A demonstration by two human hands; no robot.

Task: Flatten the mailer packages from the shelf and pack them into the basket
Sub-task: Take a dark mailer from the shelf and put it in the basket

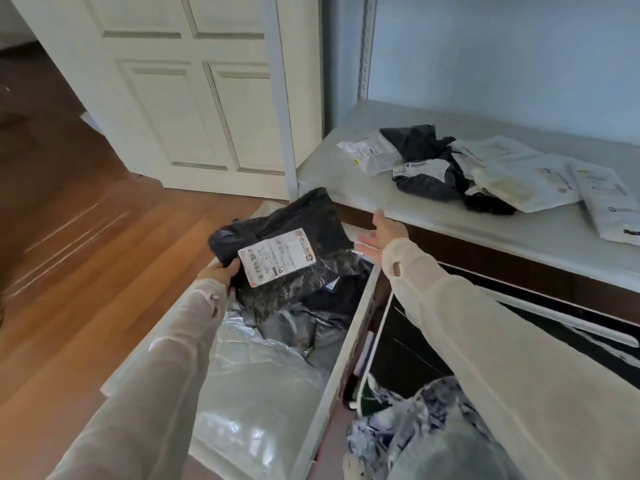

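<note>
My left hand (221, 273) grips the near left edge of a black mailer (298, 220) with a white shipping label, held over the far end of the white basket (349, 327). Inside the basket lie several flattened mailers, black, silver and clear. My right hand (382, 233) is open, fingers spread, just in front of the white shelf's (346, 188) front edge and to the right of the black mailer, touching nothing. On the shelf sits a loose pile of mailers: a white one (370, 154), a black one (429, 178), and several more white ones (519, 181) to the right.
A white panelled door (194, 91) stands behind the basket on the left. Wooden floor (86, 237) spreads to the left. Under the shelf are dark flat items with white edges (519, 327). My patterned trousers (422, 427) show at the bottom right.
</note>
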